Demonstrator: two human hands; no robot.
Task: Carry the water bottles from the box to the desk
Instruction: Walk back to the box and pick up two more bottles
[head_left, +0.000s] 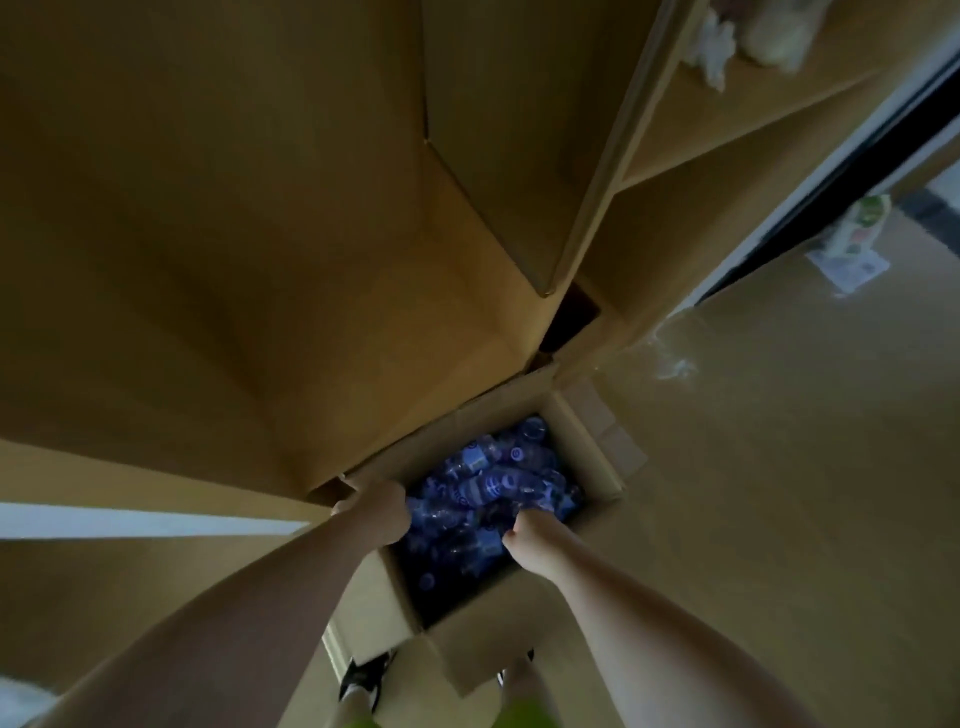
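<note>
Both hands, left (375, 512) and right (530, 535), reach among boxed water bottles (488, 486), grips unclear.

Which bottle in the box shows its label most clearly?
The water bottle lying on its side near the middle of the cardboard box, its pale label facing up; the others around it are dim blue shapes.

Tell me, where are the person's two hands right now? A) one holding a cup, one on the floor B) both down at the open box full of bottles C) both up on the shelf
B: the left hand sits at the edge of the cardboard box, and the right hand reaches in among the blue-labelled water bottles; whether its fingers hold one cannot be told.
</note>
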